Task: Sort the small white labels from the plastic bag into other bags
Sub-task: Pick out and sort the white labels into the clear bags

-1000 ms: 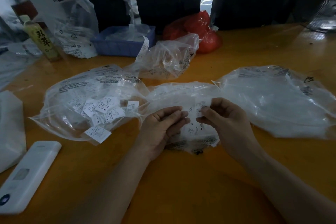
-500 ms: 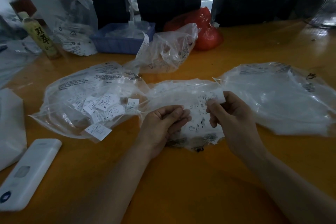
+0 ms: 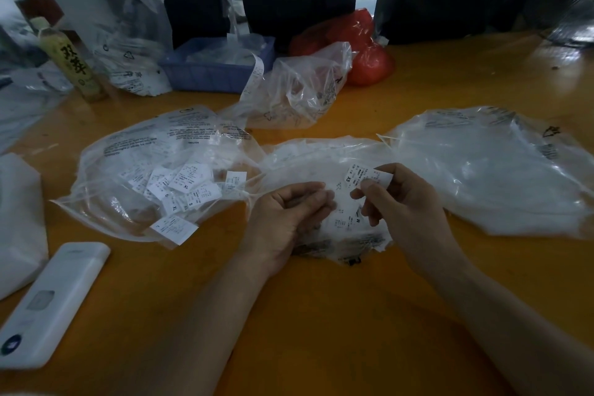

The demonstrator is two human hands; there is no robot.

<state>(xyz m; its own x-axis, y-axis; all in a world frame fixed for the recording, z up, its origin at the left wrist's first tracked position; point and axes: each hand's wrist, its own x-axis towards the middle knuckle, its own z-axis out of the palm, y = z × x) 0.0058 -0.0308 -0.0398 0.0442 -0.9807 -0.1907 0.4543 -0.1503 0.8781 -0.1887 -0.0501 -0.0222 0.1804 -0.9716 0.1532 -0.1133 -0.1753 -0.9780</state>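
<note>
My right hand (image 3: 403, 202) pinches a small white label (image 3: 363, 175) marked XS, held just above the middle clear bag (image 3: 321, 157), which has several labels lying in it. My left hand (image 3: 286, 219) rests palm up on the near left part of that bag, fingers loosely curled, gripping nothing that I can see. To the left lies a clear bag (image 3: 154, 151) with several white labels inside, one label (image 3: 173, 228) poking out of its near edge. On the right a large clear bag (image 3: 495, 170) lies flat.
A white remote (image 3: 51, 302) lies at the near left beside a white packet (image 3: 19, 222). Further back stand a bottle (image 3: 72, 64), a blue basket (image 3: 215, 67), a crumpled clear bag (image 3: 299, 90) and a red bag (image 3: 360, 45). The orange table (image 3: 321, 331) spans the view.
My right hand has lifted a label out of the middle bag and turned it so its print faces up. My left hand has stayed on the bag.
</note>
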